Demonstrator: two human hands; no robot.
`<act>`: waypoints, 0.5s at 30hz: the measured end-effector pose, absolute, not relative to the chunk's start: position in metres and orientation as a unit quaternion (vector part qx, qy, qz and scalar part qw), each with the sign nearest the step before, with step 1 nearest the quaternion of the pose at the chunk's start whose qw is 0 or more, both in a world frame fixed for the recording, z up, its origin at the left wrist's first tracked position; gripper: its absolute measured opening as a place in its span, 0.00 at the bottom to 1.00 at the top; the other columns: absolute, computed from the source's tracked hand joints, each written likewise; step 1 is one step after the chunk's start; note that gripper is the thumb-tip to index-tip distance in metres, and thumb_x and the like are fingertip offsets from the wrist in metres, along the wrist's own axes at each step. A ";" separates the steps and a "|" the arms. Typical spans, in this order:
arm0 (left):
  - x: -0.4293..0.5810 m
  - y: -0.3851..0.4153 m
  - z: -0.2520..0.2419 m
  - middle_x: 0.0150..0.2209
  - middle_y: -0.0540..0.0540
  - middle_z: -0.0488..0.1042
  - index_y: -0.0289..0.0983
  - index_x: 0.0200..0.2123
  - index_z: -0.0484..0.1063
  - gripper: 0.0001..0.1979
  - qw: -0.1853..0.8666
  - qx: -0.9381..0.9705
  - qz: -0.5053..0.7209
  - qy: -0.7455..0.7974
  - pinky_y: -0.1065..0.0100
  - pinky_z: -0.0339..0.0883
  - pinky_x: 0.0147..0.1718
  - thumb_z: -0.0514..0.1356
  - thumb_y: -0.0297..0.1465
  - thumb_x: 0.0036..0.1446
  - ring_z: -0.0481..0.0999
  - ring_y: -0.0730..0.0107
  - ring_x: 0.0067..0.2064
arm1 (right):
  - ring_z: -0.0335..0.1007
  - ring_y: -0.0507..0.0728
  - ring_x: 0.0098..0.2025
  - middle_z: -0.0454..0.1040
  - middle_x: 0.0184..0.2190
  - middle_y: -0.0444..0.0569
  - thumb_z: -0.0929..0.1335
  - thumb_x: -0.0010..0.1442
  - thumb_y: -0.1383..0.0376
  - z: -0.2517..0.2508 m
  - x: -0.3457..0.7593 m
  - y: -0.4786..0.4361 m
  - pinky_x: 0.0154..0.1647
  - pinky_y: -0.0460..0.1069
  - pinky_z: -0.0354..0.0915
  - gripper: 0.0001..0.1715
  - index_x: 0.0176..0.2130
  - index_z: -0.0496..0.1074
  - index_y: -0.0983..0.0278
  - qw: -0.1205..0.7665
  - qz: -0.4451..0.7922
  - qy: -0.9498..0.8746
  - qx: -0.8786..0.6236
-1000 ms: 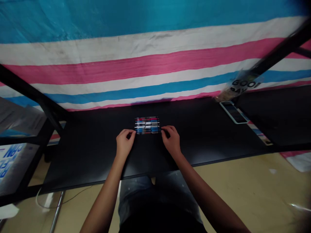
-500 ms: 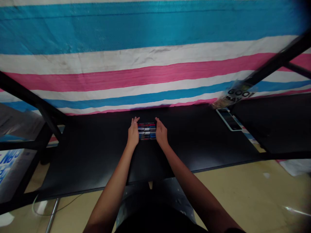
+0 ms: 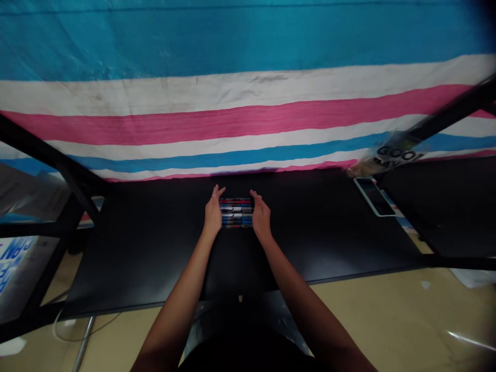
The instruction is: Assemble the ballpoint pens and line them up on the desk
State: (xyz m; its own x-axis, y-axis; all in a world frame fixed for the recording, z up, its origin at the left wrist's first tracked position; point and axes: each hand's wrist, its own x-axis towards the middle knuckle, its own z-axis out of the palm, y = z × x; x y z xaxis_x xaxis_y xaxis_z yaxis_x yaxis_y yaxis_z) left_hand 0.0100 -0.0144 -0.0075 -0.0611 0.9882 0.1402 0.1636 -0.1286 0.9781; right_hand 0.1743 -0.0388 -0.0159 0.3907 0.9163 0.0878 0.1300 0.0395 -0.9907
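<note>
Cupping both hands around a tight row of pens (image 3: 236, 213) on a black counter (image 3: 135, 253), the person has the left hand (image 3: 213, 212) at the row's left ends and the right hand (image 3: 261, 216) at its right ends. The pens lie side by side and parallel, running crosswise to the person, with red, white, black and blue showing along them; their exact number is too small to tell. The row sits near the far edge of the counter, about midway along it.

Neither hand pinches anything. Both stand open on their edges, palms facing each other across the row, with the fingers slightly spread and the fingertips reaching past the row's far side. The hands are at least just beside the pen ends, but the view cannot settle whether they touch them.

Well to the right of the row, a smartphone (image 3: 374, 196) lies on the counter, with a crumpled packet printed "GOOD DAY" (image 3: 391, 157) just beyond it. Beyond the row hangs a tarpaulin (image 3: 232, 124) striped in blue, white and pink. Left of the row, a black metal frame bar (image 3: 50, 170) runs diagonally, and a beige floor (image 3: 387, 305) shows below the counter's near edge.
</note>
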 end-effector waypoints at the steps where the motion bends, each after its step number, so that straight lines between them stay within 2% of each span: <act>1: 0.010 -0.014 -0.008 0.69 0.41 0.64 0.40 0.57 0.76 0.36 0.413 0.548 0.509 0.519 0.50 0.46 0.72 0.38 0.54 0.72 0.59 0.55 0.72 | 0.65 0.62 0.68 0.75 0.60 0.58 0.57 0.68 0.38 -0.016 0.174 -0.039 0.73 0.63 0.53 0.41 0.56 0.77 0.65 0.576 0.346 -0.432 -0.602; 11: 0.006 -0.026 -0.015 0.69 0.41 0.65 0.41 0.58 0.75 0.38 0.454 0.497 0.538 0.507 0.51 0.48 0.71 0.34 0.54 0.72 0.60 0.59 0.71 | 0.63 0.63 0.69 0.73 0.62 0.59 0.54 0.67 0.34 -0.020 0.175 -0.043 0.73 0.64 0.52 0.47 0.55 0.78 0.65 0.605 0.456 -0.367 -0.540; 15: 0.005 -0.060 -0.008 0.69 0.41 0.65 0.41 0.57 0.76 0.37 0.442 0.493 0.534 0.526 0.51 0.54 0.70 0.36 0.55 0.71 0.60 0.56 0.71 | 0.63 0.62 0.70 0.72 0.62 0.60 0.50 0.67 0.34 -0.018 0.178 -0.063 0.72 0.63 0.54 0.50 0.56 0.76 0.65 0.598 0.464 -0.369 -0.539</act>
